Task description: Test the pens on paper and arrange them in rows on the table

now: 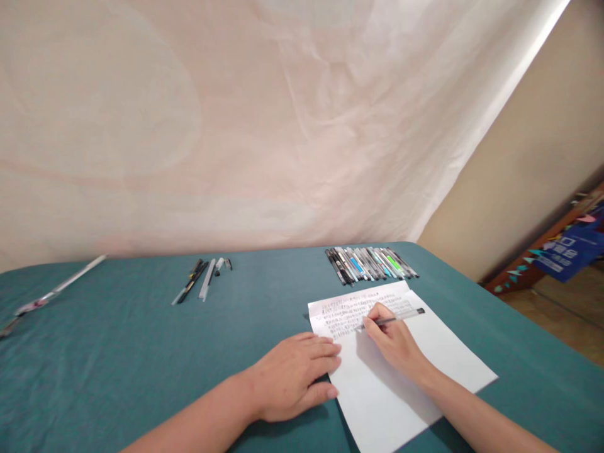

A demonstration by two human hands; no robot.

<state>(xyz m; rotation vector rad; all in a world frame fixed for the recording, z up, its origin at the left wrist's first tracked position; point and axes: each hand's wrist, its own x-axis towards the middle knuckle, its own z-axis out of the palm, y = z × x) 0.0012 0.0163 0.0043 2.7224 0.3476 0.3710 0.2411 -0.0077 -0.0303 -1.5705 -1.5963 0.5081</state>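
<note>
My right hand (394,340) is closed around a pen (401,316) with a clear barrel and a dark end. Its tip is at the lines of handwriting on a white sheet of paper (387,402). Small dark characters fill the upper part of the sheet, and the lower part is blank. My left hand (297,375) lies flat, palm down, with its fingertips on the sheet's left edge. The fingers are stretched out and hold nothing.
Several pens (370,264) lie side by side in a row behind the paper. A few more pens (191,281) and some caps lie farther left. A long thin white item (70,283) rests at the far left of the green-covered table (117,365). A pale cloth (236,126) hangs behind.
</note>
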